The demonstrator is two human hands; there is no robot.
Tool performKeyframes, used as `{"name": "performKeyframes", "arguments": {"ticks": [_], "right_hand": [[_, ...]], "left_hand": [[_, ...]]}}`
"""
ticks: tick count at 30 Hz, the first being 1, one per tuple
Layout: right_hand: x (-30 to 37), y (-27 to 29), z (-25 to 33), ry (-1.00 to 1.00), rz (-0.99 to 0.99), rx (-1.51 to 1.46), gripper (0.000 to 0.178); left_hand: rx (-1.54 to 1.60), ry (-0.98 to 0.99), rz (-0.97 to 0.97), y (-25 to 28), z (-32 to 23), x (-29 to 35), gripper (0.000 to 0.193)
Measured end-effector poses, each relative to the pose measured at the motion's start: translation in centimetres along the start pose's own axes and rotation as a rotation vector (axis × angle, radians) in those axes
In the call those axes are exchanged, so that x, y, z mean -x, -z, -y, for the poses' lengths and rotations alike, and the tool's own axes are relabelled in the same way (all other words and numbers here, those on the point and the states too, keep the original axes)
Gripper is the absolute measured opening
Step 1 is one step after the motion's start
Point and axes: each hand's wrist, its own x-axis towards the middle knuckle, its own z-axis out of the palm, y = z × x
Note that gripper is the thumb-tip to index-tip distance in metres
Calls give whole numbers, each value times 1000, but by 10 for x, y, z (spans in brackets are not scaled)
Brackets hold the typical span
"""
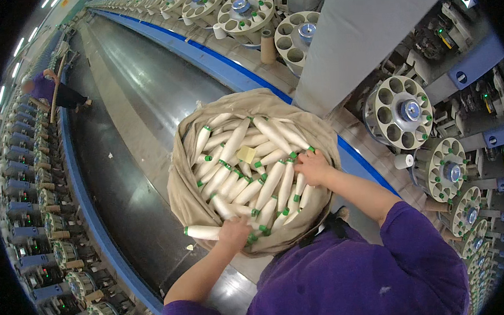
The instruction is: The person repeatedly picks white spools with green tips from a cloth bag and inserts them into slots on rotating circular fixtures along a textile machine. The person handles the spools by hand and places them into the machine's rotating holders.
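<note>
A large beige cloth sack (pixel 180 188) stands open in front of me, its rim rolled down. Inside lies a jumbled heap of white yarn bobbins (pixel 270 185) with green ends. My left hand (pixel 233 233) is closed at the sack's near left side, round a bobbin (pixel 203 232) that sticks out leftward over the rim. At the right side of the heap, my right hand (pixel 314 166) has its fingers curled over the green end of another bobbin; its fingertips are partly hidden. A small yellow paper slip (pixel 246 154) rests on the heap.
Winding machines with round bobbin magazines (pixel 399 112) line the right side, beside a grey panel (pixel 365 29). A blue rail (pixel 199 55) edges the shiny aisle floor (pixel 123 125). More machines (pixel 52 198) run along the left, where another person (pixel 57 91) holds a long pole.
</note>
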Motion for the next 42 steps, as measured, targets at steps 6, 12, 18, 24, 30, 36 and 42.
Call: {"name": "performKeyframes", "arguments": {"ticks": [6, 12, 18, 24, 30, 36, 42], "right_hand": [[-17, -1, 12, -89, 132, 249, 37], [3, 21, -8, 20, -89, -196, 38], [83, 63, -19, 120, -206, -1567, 48], [154, 77, -28, 104, -207, -2140, 57], [184, 49, -60, 33, -314, -2066, 57], [202, 30, -102, -130, -579, -1519, 49], [226, 30, -153, -198, -604, -1429, 50]], "left_hand": [[-15, -175, 369, 12, -12, -32, 24], [156, -236, 327, 71, 10, -35, 42], [1088, 133, -217, 131, 22, -8, 33], [2168, -262, -619, 163, -16, -41, 34], [2614, -503, 65, 136, -106, -143, 39], [2461, -452, -58, 170, -128, -213, 39], [1980, -564, -216, 231, -165, -281, 29]]}}
